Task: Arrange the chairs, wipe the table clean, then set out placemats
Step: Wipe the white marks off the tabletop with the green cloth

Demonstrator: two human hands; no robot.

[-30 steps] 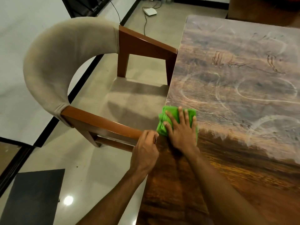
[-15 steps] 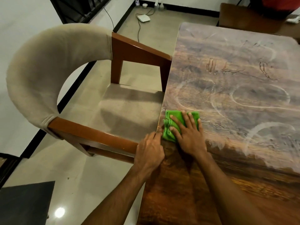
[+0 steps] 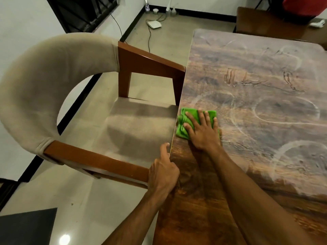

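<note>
Slid further up along the surface (image 3: 256, 82) edge: green cloth (image 3: 182, 128), pressed flat under open right hand (image 3: 203, 131) for wiping; left hand (image 3: 163, 171) clenched there, bracing beside chair (image 3: 109, 160).

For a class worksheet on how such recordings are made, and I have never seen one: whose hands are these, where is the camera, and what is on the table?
No machine here: a person wears a camera on the head, looking down at their own hands. The right hand presses flat on a green cloth at the edge of the wooden table, which shows pale smears. The left hand rests at the table's edge beside a chair's wooden armrest. No placemats are visible yet.
</note>
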